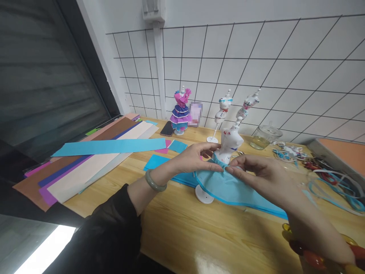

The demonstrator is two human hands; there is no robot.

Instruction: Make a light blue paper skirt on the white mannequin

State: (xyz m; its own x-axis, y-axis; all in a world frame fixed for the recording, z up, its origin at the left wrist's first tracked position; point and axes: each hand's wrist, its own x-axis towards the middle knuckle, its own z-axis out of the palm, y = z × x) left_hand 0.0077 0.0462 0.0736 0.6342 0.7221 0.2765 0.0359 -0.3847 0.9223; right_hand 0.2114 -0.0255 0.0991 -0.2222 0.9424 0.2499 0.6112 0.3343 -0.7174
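Note:
A small white mannequin [231, 141] with coloured marks leans slightly on its round white base [204, 194]. Blue crepe paper [228, 187] flares out like a skirt from its waist. My left hand [196, 156] is at the left side of the waist, thumb in front on the gathered paper and fingers partly behind the figure. My right hand [258, 173] pinches the paper's gathered top edge at the front of the waist, close to the left thumb. Folded blue paper [185, 178] lies on the table behind and beneath the skirt.
Long coloured paper strips [105, 147] cover the table's left side. Along the wall stand a dressed mannequin [180, 112], two bare ones [224, 108] and a phone [167, 129]. To the right are a glass teapot [264, 137], ribbons [335, 186] and a tray [339, 152].

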